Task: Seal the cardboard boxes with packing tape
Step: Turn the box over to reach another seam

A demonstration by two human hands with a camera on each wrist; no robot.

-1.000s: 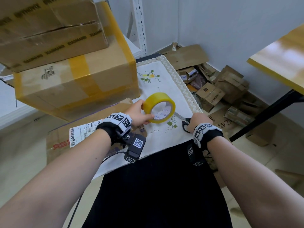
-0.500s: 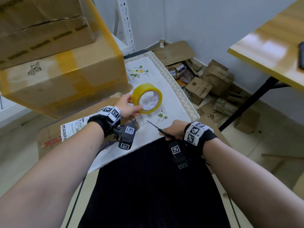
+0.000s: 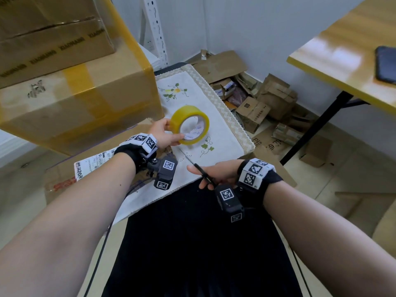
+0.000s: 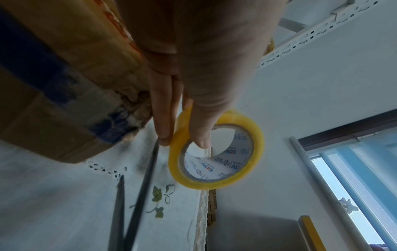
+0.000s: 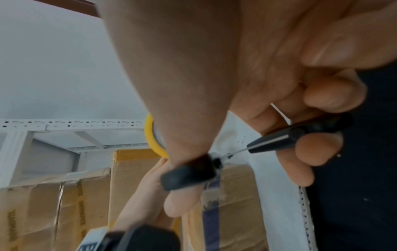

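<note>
My left hand (image 3: 169,133) grips a yellow packing tape roll (image 3: 184,112) upright above the white embroidered cloth (image 3: 222,133). In the left wrist view the thumb hooks over the edge of the roll (image 4: 256,147) and the fingers press its outer face. Black-handled scissors (image 3: 202,173) sit in my right hand (image 3: 206,175), near my lap, blades slightly apart and pointing toward the roll. Their handles (image 5: 189,173) ring the thumb and fingers. A large box (image 3: 81,99) banded with yellow tape stands at left. Another box (image 3: 53,39) is stacked on it.
A flat labelled carton (image 3: 64,179) lies under the cloth's left side. Crushed cardboard boxes (image 3: 257,103) pile against the wall on the floor. A yellow-edged table (image 3: 334,58) with a dark phone (image 3: 385,63) stands at right. A white shelf upright (image 3: 156,28) rises behind.
My right hand has lifted the scissors off the cloth and drawn them back toward my lap, blades now aimed at the roll. The left hand keeps hold of the tape.
</note>
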